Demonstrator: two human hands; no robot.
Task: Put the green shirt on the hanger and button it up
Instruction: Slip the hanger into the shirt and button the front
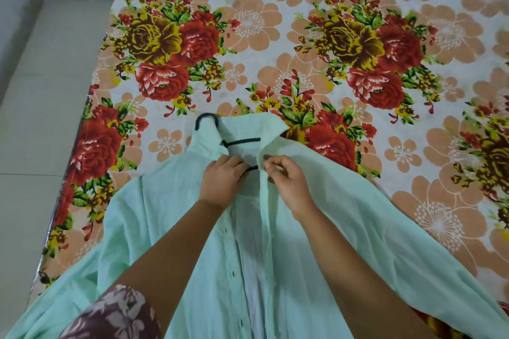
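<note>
Pale green shirt [165, 215] (front unbuttoned) over black hanger [242, 141]

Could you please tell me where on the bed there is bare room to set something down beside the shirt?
The bedsheet lies bare beyond the hanger hook and the collar, and right of the green shirt. It is crowded at the collar, where the left hand and right hand work.

Floral bedsheet [303, 36], pale floor [41, 118]

The shirt [170, 228] lies on the bed [330, 49], hanger [242, 141] inside its collar, floor [41, 118] to the left.
</note>
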